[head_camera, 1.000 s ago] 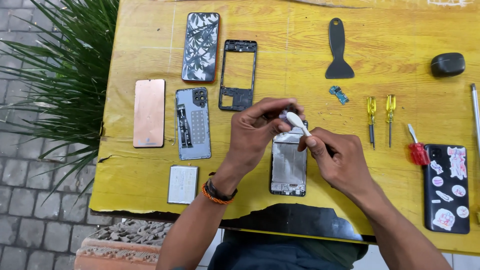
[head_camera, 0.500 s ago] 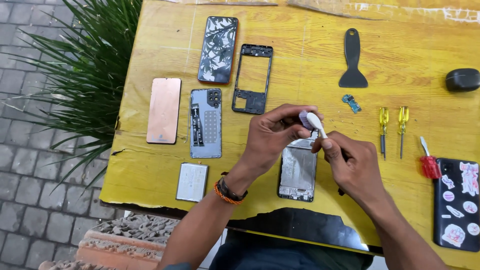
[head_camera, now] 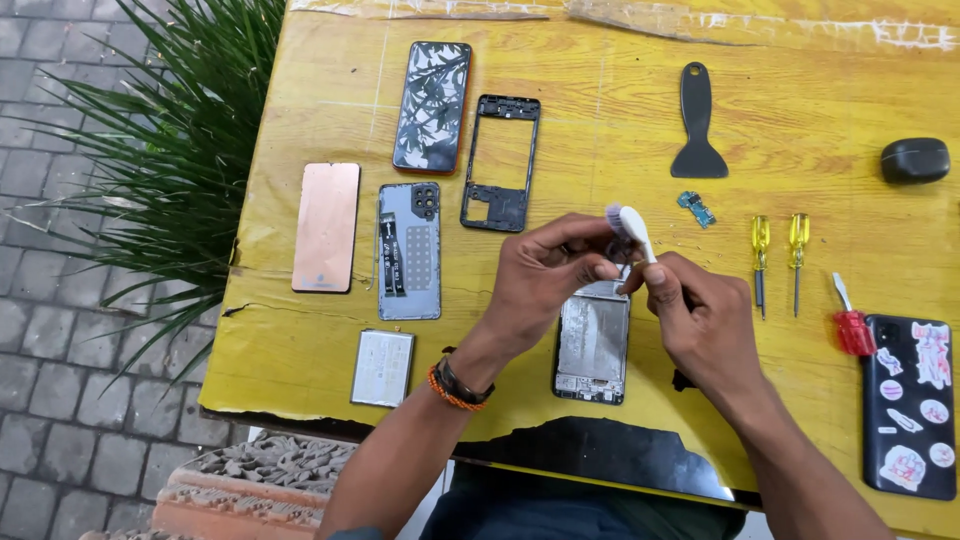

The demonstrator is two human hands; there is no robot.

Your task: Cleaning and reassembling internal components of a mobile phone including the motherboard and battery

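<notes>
Head view: toothbrush [head_camera: 632, 226] lifted higher than before.

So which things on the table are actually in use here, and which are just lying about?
In use: left hand, right hand, white brush, opened phone.

Lying about: black scraper, two yellow screwdrivers, red screwdriver, battery, black frame, copper-coloured plate, stickered phone.

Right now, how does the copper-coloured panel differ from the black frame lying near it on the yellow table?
The copper-coloured panel is a solid, unbroken sheet; the black frame is an open outline, with the yellow table showing through its middle. The panel lies at the left edge beside the plant; the frame lies nearer the centre, above the hands. Both lie flat, untouched, long sides running up the table.
</notes>
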